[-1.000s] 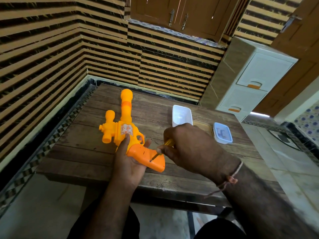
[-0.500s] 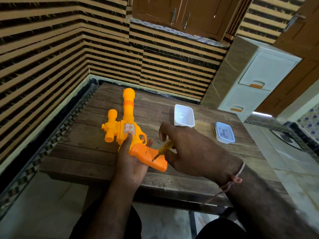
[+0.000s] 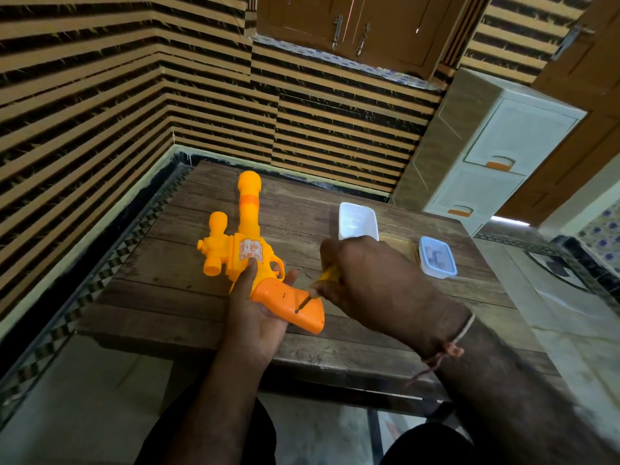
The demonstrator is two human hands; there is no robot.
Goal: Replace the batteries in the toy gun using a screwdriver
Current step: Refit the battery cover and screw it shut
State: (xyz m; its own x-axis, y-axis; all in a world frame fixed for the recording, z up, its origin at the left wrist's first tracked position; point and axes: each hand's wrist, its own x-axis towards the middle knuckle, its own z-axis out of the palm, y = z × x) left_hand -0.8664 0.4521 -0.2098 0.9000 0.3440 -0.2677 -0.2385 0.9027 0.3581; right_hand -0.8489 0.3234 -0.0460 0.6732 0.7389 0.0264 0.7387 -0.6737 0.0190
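An orange and yellow toy gun [image 3: 246, 243] lies on the wooden table [image 3: 181, 286], barrel pointing away from me. My left hand [image 3: 255, 307] cups the darker orange grip [image 3: 295, 305] from below, thumb along the gun's body. My right hand [image 3: 375, 283] holds a small screwdriver with a yellow handle [image 3: 330, 273]. Its metal tip rests in a screw hole on the side of the grip. Most of the handle is hidden inside my fist.
A white open tub [image 3: 356, 220] stands behind my right hand. A flat tan lid [image 3: 399, 243] and a blue-rimmed box [image 3: 437, 256] lie at its right. A white drawer unit [image 3: 496, 156] stands past the table's far right corner. Striped walls close in at left and behind.
My right hand has turned slightly on the screwdriver while the tip stays at the grip. The gun and my left hand have held their place.
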